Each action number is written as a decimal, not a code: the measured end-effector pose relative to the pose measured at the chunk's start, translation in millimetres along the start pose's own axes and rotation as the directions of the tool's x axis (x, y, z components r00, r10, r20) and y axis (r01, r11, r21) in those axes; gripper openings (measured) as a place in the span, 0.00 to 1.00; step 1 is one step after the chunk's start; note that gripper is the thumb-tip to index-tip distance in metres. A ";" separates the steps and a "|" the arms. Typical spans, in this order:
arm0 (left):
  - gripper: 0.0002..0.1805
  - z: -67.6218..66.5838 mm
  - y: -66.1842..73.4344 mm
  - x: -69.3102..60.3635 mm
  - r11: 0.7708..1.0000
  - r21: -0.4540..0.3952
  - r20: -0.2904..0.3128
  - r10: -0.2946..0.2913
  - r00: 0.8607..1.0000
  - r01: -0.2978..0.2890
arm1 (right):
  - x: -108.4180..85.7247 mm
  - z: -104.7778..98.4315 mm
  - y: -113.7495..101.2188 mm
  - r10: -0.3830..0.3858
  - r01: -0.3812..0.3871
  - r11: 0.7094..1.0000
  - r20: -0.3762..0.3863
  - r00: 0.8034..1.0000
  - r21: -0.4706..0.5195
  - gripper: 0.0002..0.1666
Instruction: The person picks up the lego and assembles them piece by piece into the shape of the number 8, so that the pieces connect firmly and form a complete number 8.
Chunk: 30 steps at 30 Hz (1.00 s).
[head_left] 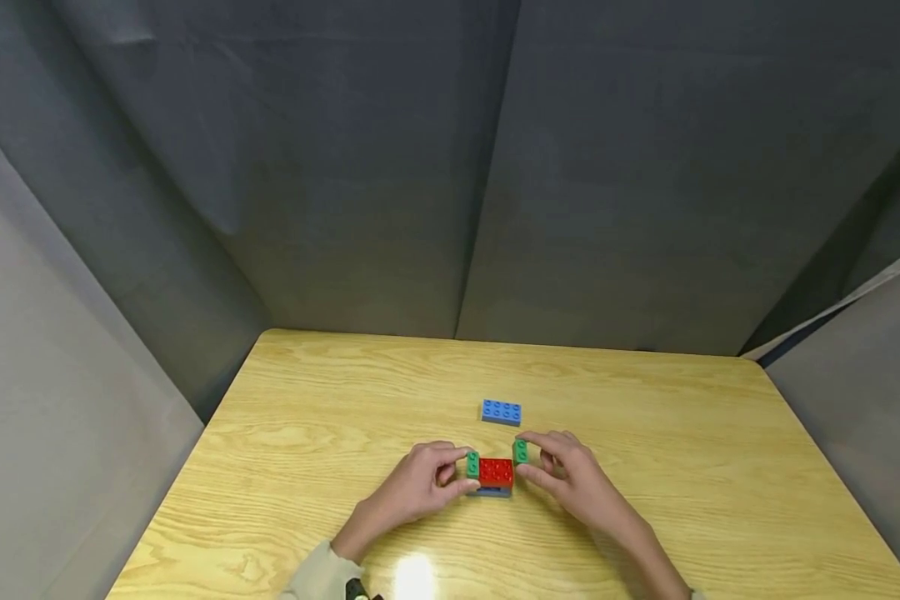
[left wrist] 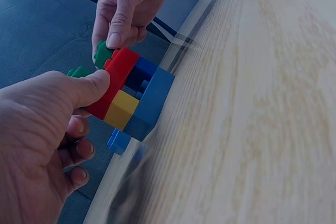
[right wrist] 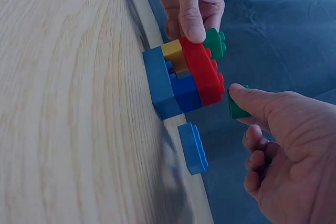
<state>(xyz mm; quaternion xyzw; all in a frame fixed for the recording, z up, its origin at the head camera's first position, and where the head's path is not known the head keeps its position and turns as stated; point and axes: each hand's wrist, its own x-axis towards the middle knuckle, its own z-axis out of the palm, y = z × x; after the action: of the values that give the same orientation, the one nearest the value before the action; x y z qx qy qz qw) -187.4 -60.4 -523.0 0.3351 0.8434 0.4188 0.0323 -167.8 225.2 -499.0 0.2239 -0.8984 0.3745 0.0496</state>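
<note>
A stack of toy building bricks stands on the table, with a light-blue brick (right wrist: pixel 159 82) at its base. Above it sit a yellow brick (left wrist: pixel 122 109) and a dark-blue brick (right wrist: pixel 187 94), with a gap between them. A red brick (head_left: pixel 497 472) bridges these two. One green brick (head_left: pixel 473 464) is on the red brick's left end. My left hand (head_left: pixel 424 477) grips that end, its thumb against the red brick. Between thumb and finger, my right hand (head_left: pixel 570 477) pinches another green brick (right wrist: pixel 237 106), held just off the stack's right end, apart from the red brick.
A loose blue brick (head_left: pixel 501 412) lies on the wooden table (head_left: pixel 330 400) behind the stack. Dark grey curtains (head_left: pixel 360 183) hang beyond the far edge, with pale panels (head_left: pixel 52 400) at the sides.
</note>
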 end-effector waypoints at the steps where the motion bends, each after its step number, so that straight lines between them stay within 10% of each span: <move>1: 0.25 -0.1 0.0 0.2 1.000 -0.001 0.002 -0.001 1.000 0.001 | 0.2 -0.3 -1.7 -0.001 0.001 1.000 0.008 1.000 0.003 0.26; 30: 0.25 -0.4 1.0 -0.2 1.000 0.008 -0.002 -0.002 1.000 0.002 | -1.3 3.4 -14.1 -0.036 0.035 0.999 0.096 0.995 0.009 0.29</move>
<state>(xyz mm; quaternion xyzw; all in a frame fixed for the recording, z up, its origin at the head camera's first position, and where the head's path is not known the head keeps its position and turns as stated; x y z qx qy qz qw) -186.8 -60.4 -522.0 0.3338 0.8455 0.4155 0.0307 -160.2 214.6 -492.6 0.2579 -0.8942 0.3657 0.0119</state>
